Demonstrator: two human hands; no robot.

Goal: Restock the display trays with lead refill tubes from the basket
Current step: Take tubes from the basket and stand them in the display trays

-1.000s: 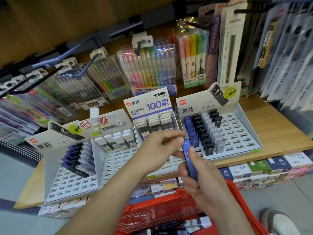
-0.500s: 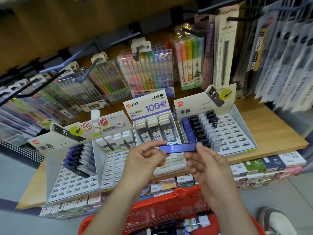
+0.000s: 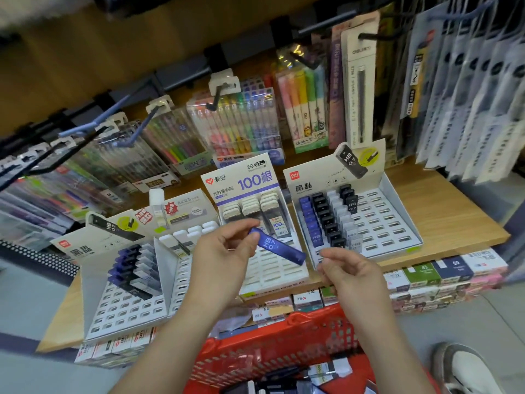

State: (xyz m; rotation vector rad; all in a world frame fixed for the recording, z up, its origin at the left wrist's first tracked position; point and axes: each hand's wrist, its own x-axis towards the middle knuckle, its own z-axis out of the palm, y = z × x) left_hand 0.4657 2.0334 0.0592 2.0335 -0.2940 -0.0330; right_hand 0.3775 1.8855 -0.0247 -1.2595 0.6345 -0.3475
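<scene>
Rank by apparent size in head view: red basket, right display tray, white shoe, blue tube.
1. red basket and right display tray: about alike; the basket is nearer and cropped by the frame, so unranked.
2. white shoe, also cropped.
3. blue tube.

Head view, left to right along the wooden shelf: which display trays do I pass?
left tray of blue, white and black tubes → tray of white-capped tubes → tray headed 100 → right tray of blue, black and white tubes
</scene>
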